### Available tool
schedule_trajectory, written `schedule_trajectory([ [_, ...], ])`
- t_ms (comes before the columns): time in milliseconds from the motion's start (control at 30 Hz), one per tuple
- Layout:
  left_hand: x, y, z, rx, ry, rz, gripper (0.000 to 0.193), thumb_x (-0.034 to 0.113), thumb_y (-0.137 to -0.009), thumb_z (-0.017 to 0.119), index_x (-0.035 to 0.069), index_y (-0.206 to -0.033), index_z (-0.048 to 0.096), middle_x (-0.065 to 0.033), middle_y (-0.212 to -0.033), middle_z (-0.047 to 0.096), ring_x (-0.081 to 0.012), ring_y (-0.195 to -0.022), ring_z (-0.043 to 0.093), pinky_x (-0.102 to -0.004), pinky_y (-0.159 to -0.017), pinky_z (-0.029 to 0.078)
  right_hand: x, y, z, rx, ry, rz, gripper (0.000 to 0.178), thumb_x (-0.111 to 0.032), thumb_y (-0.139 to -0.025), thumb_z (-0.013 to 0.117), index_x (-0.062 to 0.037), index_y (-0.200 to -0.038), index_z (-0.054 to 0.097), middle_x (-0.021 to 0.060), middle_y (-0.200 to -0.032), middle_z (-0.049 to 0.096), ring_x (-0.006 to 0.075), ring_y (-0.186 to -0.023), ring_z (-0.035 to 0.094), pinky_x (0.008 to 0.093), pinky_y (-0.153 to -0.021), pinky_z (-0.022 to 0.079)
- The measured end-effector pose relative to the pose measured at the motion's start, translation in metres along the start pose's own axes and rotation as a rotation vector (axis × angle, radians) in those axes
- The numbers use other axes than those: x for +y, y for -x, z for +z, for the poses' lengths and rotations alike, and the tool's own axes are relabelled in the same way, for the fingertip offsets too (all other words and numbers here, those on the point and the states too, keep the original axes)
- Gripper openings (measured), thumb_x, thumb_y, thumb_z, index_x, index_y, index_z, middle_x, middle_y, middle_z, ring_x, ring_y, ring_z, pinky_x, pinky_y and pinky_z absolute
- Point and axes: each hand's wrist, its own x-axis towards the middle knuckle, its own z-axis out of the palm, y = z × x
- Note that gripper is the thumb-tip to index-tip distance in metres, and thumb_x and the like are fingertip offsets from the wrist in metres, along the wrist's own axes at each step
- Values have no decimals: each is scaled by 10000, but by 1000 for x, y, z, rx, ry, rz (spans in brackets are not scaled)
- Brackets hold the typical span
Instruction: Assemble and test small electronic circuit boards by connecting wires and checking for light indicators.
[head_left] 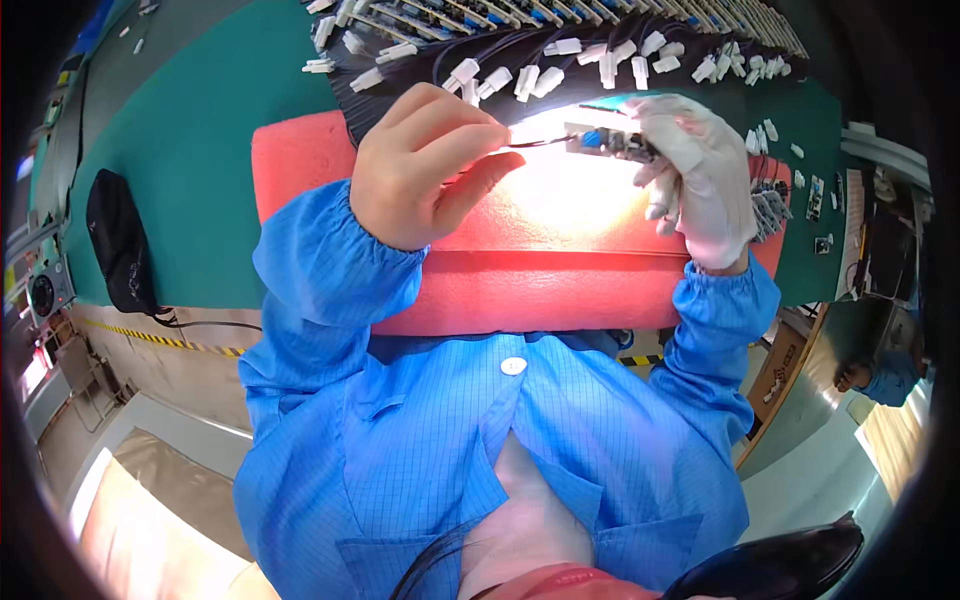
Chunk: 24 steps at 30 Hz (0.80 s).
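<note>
I can pass over the counter (205, 190) left of the pink foam block (530, 290); white connectors (526, 83) obstruct its far side.

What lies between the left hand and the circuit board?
In the head view, a thin dark wire stretches from the left hand to the circuit board, above the pink pad.

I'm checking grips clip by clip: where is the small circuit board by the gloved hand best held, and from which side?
Probably the circuit board's right end, approached from the right, where the gloved right hand is. Its blue component sits toward the left, and the dark wire runs from the left end to the left hand.
</note>
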Motion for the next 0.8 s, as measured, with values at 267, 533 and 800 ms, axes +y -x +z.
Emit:
schedule_trajectory([
  [267, 1, 2, 5, 31, -16, -20, 228, 21, -636, 765, 26, -838, 659, -82, -758, 602, -234, -680, 568, -306, -557, 473, 5, -2, -2, -42, -10, 42, 314, -261, -866, 578, 9, -1023, 602, 97, -589, 617, 68, -365, 513, 156, -303, 353],
  [533, 0, 1, 7, 43, -65, 18, 223, 14, -627, 767, 20, -825, 666, -81, -758, 599, -226, -673, 569, -295, -557, 471, 0, -4, -5, -45, -18, 4, 325, -242, -872, 565, 36, -1039, 582, 100, -606, 620, 83, -408, 537, 187, -336, 406],
  [800, 8, -1, 16, 69, 24, -107, 201, -56, -663, 733, -2, -842, 661, -72, -708, 547, -174, -632, 521, -265, -521, 412, 19, -4, -19, -88, -177, -206, 380, -211, -859, 614, 62, -1106, 524, 164, -772, 638, 169, -520, 605, 229, -391, 467],
])
